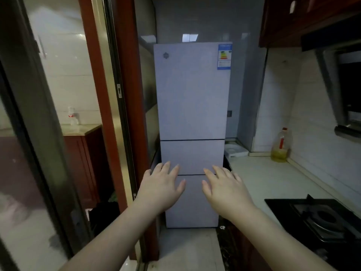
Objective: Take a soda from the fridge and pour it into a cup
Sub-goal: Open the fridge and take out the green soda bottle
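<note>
A tall pale lilac fridge [192, 94] with three doors stands straight ahead at the end of a narrow kitchen, all doors closed. My left hand [161, 187] and my right hand [227, 189] are held out in front of its lower doors, palms down, fingers straight and spread, holding nothing. Whether they touch the fridge cannot be told. No soda and no cup are visible.
A pale counter [273, 178] runs along the right with a black gas hob [322, 218], an oil bottle [281, 146] and a range hood [343, 90] above. A sliding glass door with a red-brown frame [109, 118] borders the left. Light floor [187, 249] lies below.
</note>
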